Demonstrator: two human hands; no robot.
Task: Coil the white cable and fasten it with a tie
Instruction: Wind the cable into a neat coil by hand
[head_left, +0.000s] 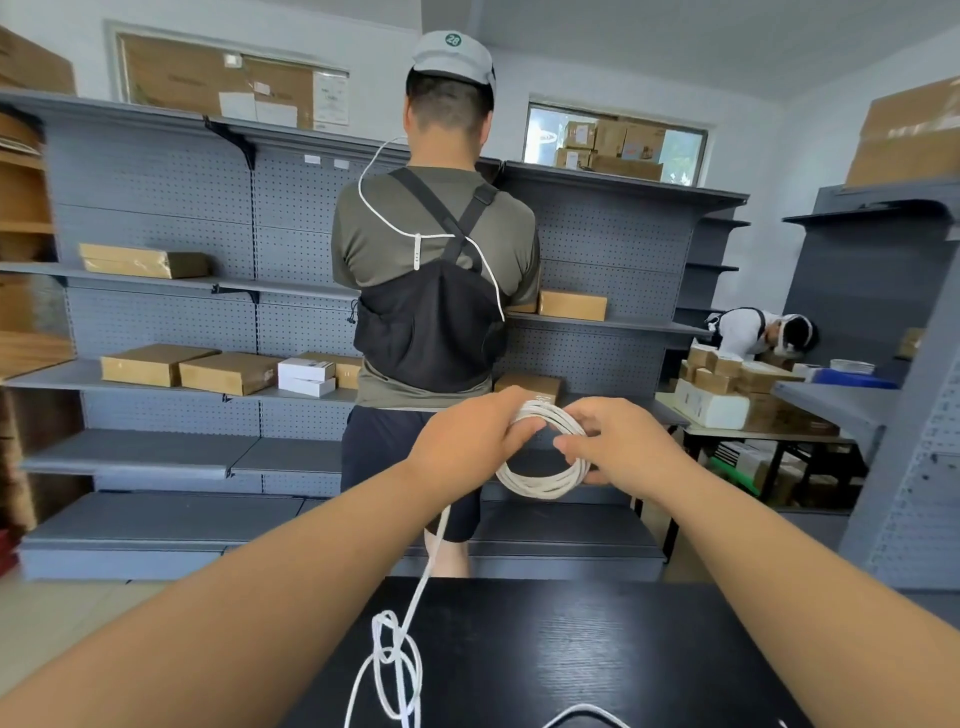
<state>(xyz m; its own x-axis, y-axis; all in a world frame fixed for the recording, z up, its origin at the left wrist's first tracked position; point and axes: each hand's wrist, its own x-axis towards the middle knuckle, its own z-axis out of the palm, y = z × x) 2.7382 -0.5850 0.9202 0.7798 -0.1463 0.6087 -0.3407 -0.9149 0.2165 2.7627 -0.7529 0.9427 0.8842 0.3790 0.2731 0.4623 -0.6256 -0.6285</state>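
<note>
A round coil of white cable (545, 480) with several loops is held up in the air in front of me. My left hand (467, 439) grips the coil at its upper left, fingers curled over the loops. My right hand (618, 441) pinches the coil on its right side. A loose length of the same cable hangs down from the coil, passes under my left hand and ends in tangled loops (397, 660) on the black table (597, 649). No tie is visible.
A person (436, 291) stands with their back to me just beyond the table, facing grey shelves (156, 374) with cardboard boxes. Another person (753, 332) bends over boxes on a table at the right. A grey shelf unit (904, 415) stands at the far right.
</note>
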